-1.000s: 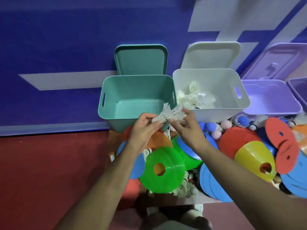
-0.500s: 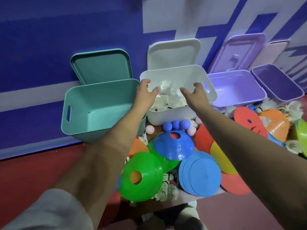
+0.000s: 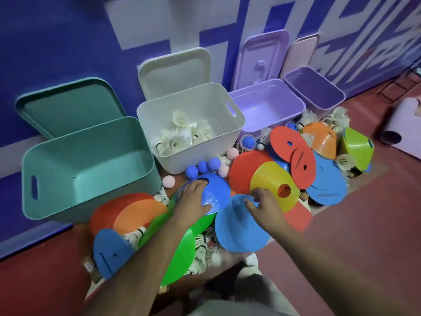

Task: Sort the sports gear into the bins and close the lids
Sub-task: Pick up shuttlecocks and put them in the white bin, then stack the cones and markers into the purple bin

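1. Both hands dropped away from white bin (image 3: 198,156) since 0.5 s ago.
2. L hand (image 3: 193,199): grip curled over blue cone (image 3: 216,190).
3. R hand (image 3: 265,201) on blue discs (image 3: 239,231); grip unclear.
4. White bin holds shuttlecocks (image 3: 182,135), lid (image 3: 175,71) off.

Blue wall (image 3: 57,42) (white-patterned), red floor (image 3: 376,224)

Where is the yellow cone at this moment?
In the head view, the yellow cone lies right of centre, overlapping a red cone, just beyond the right hand.
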Demonstrator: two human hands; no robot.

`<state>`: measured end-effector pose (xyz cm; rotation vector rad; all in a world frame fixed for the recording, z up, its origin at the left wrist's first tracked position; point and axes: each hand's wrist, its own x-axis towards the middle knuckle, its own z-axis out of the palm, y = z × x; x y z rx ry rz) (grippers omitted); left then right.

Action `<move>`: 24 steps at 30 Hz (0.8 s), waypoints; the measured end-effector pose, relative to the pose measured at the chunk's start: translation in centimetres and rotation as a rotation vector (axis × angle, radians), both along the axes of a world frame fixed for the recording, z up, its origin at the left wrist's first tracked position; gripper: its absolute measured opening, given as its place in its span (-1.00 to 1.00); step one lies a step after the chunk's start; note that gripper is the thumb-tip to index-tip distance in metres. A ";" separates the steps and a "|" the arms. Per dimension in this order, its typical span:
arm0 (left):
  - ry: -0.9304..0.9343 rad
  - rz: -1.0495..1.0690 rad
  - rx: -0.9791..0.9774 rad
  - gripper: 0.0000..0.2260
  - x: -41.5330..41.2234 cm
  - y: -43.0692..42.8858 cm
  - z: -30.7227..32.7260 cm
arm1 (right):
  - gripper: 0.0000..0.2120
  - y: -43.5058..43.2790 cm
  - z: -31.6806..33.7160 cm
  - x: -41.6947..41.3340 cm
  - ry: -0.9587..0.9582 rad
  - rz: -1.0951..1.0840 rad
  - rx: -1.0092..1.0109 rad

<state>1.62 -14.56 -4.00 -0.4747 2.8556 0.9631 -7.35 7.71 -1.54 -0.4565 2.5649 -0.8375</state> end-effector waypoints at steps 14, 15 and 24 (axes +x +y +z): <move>0.130 0.160 0.055 -0.62 -3.6 -0.5 4.3 | -0.82 3.1 -1.3 -0.5 -0.062 -0.193 -0.109; 0.148 0.185 0.116 -0.64 -3.7 -0.3 5.4 | -0.85 3.2 -0.9 -0.9 -0.060 -0.226 -0.120; 0.272 0.052 0.240 -0.77 -6.3 7.6 7.3 | -0.70 9.4 -2.9 -8.4 -0.140 -0.596 -0.063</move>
